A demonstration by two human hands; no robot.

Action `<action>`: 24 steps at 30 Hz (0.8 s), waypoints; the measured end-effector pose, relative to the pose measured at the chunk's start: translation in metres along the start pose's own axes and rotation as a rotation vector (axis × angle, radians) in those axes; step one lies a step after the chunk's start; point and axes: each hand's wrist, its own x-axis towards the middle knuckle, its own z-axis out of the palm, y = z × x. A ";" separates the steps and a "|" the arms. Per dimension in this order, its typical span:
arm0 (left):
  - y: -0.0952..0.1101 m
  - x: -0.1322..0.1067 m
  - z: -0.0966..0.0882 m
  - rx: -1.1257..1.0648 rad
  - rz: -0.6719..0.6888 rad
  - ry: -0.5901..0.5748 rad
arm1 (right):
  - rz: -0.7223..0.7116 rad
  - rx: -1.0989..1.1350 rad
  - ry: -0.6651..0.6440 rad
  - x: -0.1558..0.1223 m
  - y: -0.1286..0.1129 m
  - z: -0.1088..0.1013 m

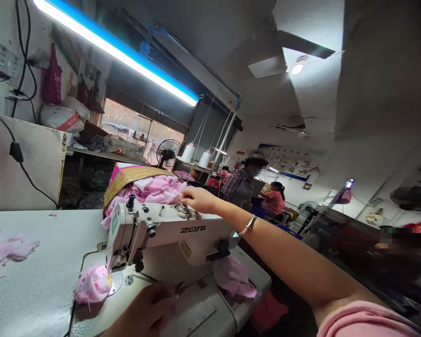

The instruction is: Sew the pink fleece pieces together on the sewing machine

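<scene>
A white sewing machine marked ZOJE stands on the pale table in front of me. My right hand reaches over its top with a bracelet on the wrist, thumb and fingers pinched on a thin white thread beside a metal thread guide. My left hand rests on the machine bed at the bottom, fingers curled round small dark snips. A bunched piece of pink fabric lies by the presser foot. Another pink piece lies under the machine's arm at the right.
A cardboard box heaped with pink fabric sits behind the machine. Pink scraps lie at the table's left. Two white thread cones and a fan stand further back. Two co-workers sit beyond, another person at right.
</scene>
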 end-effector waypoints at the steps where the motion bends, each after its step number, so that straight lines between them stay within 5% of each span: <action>1: 0.000 0.000 0.000 -0.001 0.005 -0.002 | 0.011 -0.005 -0.004 0.001 0.001 0.000; 16: -0.019 0.010 -0.003 -0.040 0.021 -0.016 | -0.147 -0.425 0.016 -0.043 -0.026 0.003; 24: -0.004 0.003 0.000 -0.053 0.023 -0.012 | -0.222 -0.634 -0.041 -0.040 -0.040 -0.005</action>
